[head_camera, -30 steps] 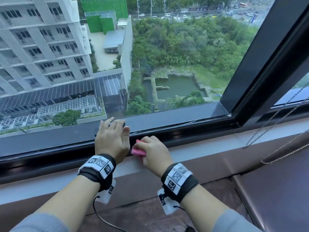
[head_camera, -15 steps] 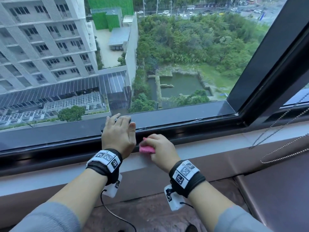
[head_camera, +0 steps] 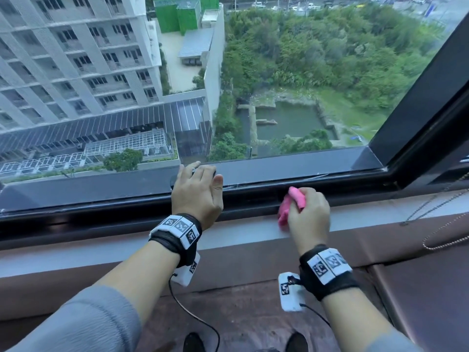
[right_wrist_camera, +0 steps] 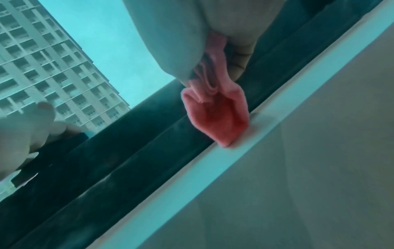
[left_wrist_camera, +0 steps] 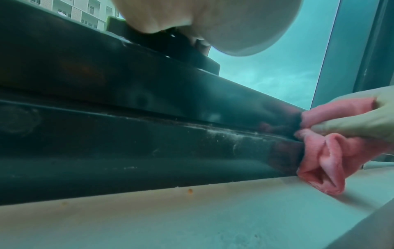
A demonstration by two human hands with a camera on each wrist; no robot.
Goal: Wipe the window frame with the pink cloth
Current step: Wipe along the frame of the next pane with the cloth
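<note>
The dark window frame (head_camera: 101,214) runs across the head view below the glass. My right hand (head_camera: 308,214) grips the bunched pink cloth (head_camera: 291,204) and presses it against the frame's lower rail, right of centre. In the left wrist view the pink cloth (left_wrist_camera: 332,151) touches the dusty rail (left_wrist_camera: 149,148) at the right. The cloth (right_wrist_camera: 215,111) hangs from my fingers in the right wrist view, its tip on the pale sill (right_wrist_camera: 234,160). My left hand (head_camera: 196,191) lies flat, fingers straight, over a black window handle (left_wrist_camera: 170,45) on the upper rail.
A pale sill (head_camera: 76,252) and a brown padded ledge (head_camera: 253,265) lie below the frame. A beaded blind chain (head_camera: 436,229) hangs at the right. The frame's corner post (head_camera: 418,105) rises at the right. Crumbs (left_wrist_camera: 189,190) dot the sill. Dust (left_wrist_camera: 224,134) streaks the rail.
My right hand has slid the pink cloth to the right along the frame, away from my left hand. The left hand stays on the upper rail.
</note>
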